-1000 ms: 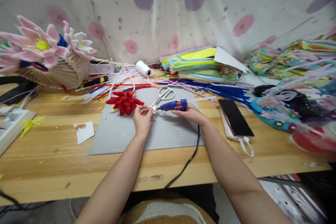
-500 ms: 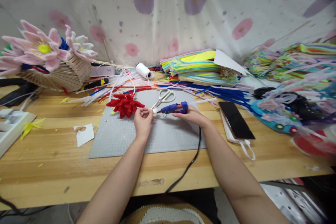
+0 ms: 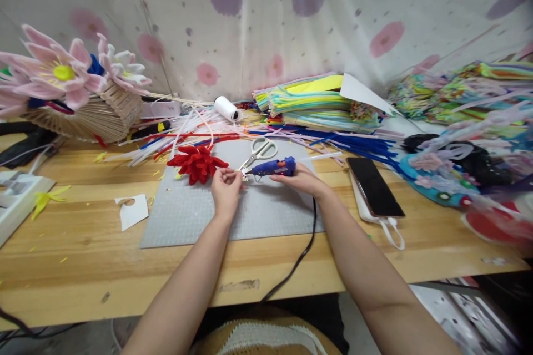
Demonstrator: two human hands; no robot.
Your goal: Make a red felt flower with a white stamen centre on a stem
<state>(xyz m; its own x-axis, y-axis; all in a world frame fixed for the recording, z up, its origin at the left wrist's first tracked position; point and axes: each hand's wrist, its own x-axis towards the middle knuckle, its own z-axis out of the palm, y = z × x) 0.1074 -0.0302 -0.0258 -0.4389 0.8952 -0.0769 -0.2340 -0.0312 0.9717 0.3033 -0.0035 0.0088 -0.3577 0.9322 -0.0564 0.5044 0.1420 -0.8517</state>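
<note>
My right hand (image 3: 300,179) is wrapped round a blue hot glue gun (image 3: 271,168), its nozzle pointing left and a glue stick poking out behind. Between the fingertips of my left hand (image 3: 226,188) is pinched a small white piece with yellowish bits (image 3: 244,175), and the nozzle tip is right at it; whether they touch I cannot tell. Just left of that hand lies a red fuzzy flower (image 3: 197,164) on the grey cutting mat (image 3: 183,222). White-handled scissors (image 3: 262,148) rest behind the glue gun, their blades partly hidden.
Bundles of coloured pipe cleaners (image 3: 312,101) and a white thread spool (image 3: 227,108) line the back. A phone (image 3: 375,186) lies at right, a power strip (image 3: 20,199) at left. Pink flowers (image 3: 62,72) stand back left. The glue gun's black cord (image 3: 297,266) runs over the front edge.
The whole view has shifted slightly. Both hands keep nearly the same pose, with the nozzle still at the small white piece.
</note>
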